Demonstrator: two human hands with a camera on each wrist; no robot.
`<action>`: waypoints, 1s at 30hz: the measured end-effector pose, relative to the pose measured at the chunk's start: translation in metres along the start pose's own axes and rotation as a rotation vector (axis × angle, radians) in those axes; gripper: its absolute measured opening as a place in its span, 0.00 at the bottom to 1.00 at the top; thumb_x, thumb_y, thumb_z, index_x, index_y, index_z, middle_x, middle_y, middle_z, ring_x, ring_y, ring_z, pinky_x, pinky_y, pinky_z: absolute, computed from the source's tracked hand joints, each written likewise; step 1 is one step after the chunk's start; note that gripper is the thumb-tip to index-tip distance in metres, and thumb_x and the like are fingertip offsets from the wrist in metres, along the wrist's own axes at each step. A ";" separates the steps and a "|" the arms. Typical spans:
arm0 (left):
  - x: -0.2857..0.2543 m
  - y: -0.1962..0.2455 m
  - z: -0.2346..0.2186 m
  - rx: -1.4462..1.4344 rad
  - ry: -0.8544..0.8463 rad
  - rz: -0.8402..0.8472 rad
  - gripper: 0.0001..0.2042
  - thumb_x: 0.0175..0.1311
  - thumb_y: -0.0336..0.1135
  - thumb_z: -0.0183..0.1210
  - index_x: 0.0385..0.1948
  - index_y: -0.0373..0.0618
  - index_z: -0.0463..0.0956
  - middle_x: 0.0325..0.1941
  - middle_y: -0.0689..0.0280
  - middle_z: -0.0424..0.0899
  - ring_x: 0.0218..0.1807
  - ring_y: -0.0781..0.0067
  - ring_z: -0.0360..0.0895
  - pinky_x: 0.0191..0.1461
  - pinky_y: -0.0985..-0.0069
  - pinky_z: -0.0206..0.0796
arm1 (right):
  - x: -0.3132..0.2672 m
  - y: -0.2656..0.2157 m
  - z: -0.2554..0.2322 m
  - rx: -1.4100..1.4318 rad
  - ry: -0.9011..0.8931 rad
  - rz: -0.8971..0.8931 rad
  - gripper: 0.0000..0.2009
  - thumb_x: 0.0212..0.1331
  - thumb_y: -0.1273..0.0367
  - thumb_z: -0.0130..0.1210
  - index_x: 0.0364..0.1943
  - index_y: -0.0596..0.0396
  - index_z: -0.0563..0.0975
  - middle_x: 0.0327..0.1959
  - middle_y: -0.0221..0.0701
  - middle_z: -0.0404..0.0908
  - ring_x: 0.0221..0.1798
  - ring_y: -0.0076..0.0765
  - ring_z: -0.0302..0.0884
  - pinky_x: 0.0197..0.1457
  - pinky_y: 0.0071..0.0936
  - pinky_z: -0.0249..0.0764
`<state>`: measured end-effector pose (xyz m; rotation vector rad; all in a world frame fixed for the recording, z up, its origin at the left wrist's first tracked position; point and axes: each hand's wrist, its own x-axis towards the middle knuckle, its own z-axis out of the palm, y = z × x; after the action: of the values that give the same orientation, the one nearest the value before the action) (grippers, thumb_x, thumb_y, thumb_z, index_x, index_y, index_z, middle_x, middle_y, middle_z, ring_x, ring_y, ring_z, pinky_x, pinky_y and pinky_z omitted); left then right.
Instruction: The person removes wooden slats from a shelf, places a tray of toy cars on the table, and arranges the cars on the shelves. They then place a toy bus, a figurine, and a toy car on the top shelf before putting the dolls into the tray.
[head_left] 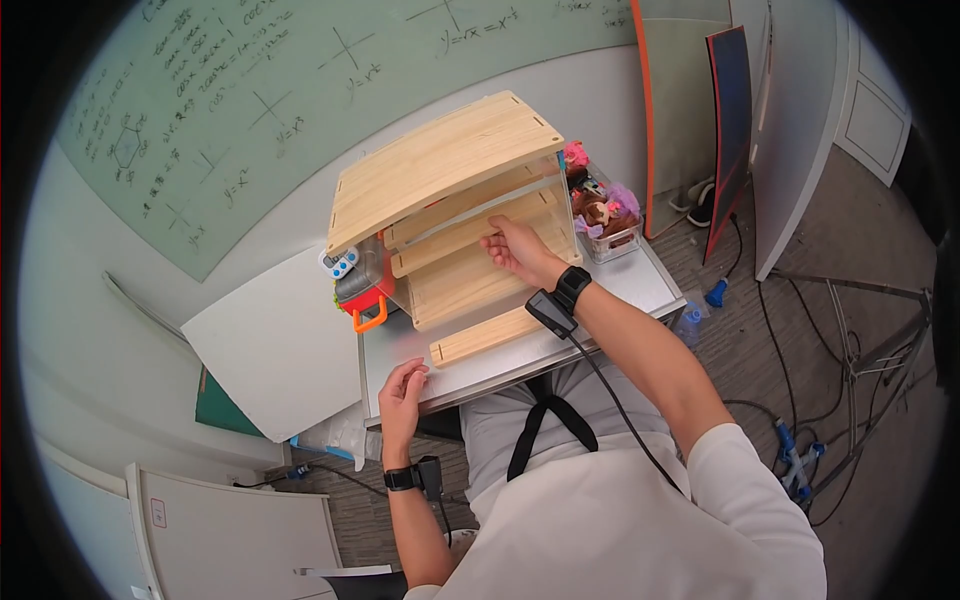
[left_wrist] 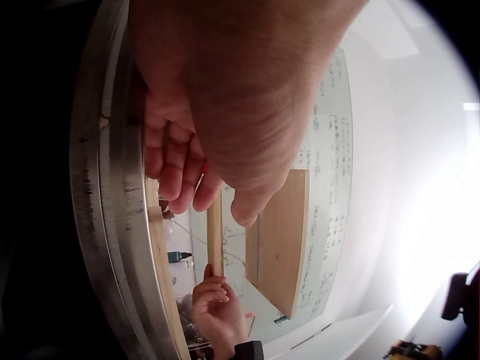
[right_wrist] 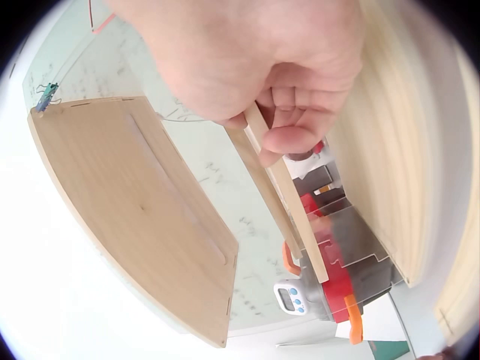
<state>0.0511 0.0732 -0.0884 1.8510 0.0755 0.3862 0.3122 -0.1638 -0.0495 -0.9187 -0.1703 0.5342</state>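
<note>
A wooden shelf unit with clear side panels stands on the table point(head_left: 640, 290), its broad top board point(head_left: 440, 165) tilted in the head view. My right hand point(head_left: 525, 255) reaches into its open front. Thumb and curled fingers pinch the front edge of a narrow wooden shelf board point(right_wrist: 300, 217), which runs across the unit. Below it lies a wider bottom board point(head_left: 460, 290). At the table's front edge my left hand point(head_left: 402, 400) hovers with loosely bent fingers and holds nothing. A separate wooden strip point(head_left: 485, 337) lies on the tabletop just beyond those fingers.
Left of the unit sit a red and grey case with an orange handle point(head_left: 370, 315) and a white digital timer point(right_wrist: 291, 298). To its right is a clear bin point(head_left: 615, 243) of dolls and ribbons. A whiteboard point(head_left: 330, 90) covers the wall behind.
</note>
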 end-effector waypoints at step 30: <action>0.001 -0.003 -0.001 0.046 0.018 -0.032 0.12 0.75 0.30 0.59 0.56 0.37 0.81 0.51 0.62 0.86 0.53 0.74 0.83 0.60 0.76 0.73 | 0.013 0.014 -0.015 0.088 -0.005 0.064 0.13 0.74 0.57 0.53 0.47 0.51 0.71 0.35 0.31 0.81 0.30 0.22 0.74 0.32 0.22 0.75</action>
<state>0.0519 0.0756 -0.0912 1.8896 0.1276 0.3817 0.3241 -0.1607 -0.0705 -0.8391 -0.1206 0.5990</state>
